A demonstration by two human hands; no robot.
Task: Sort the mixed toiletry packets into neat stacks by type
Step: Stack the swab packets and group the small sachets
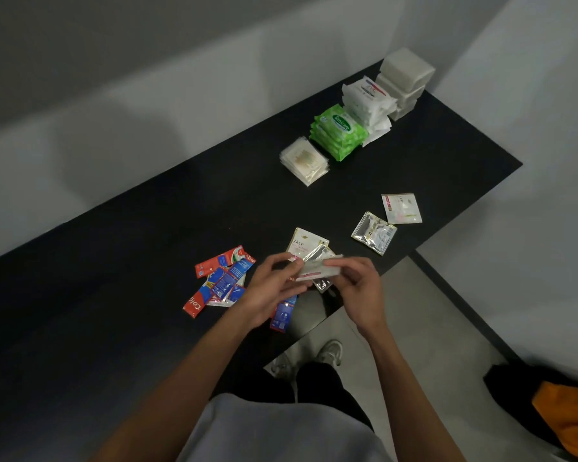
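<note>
**Trainee:** What lay on the matte black worktop (147, 261), read from its left end?

**Instructor:** Near the near edge, a loose heap of red and blue toothpaste sachets (221, 280) lay overlapping and unsorted. Just right of it, the left hand (274, 291) pinched one end of a thin bundle of white and silver sachets (317, 268) between thumb and curled fingers. The right hand (357, 288) pinched the other end. The bundle was held just above the near edge, partly over a cream Dove sachet (302, 243) lying flat. Further right lay a crinkled silver foil sachet (374, 232) and a white sachet with pink print (401, 208), near each other but apart.

**Trainee:** And the finished work?

**Instructor:** Four stacks stood in a row toward the far right corner: clear flat packets (304, 161), green wipe packs (339, 131), white wipe packs (367, 101) and white blocks (404, 81).

**Trainee:** What could fail from here?

**Instructor:** Three faults, in my judgement.
- **Dropped sachets:** the slick sachets could fan out or slip from the two-ended pinch and, being at the near edge, drop to the floor.
- **Mixed types:** foil backs and white faces look alike once turned over, so types could get mixed.
- **Toppled stack:** the white wipe packs sat unevenly, so a careless addition could topple them.
</note>
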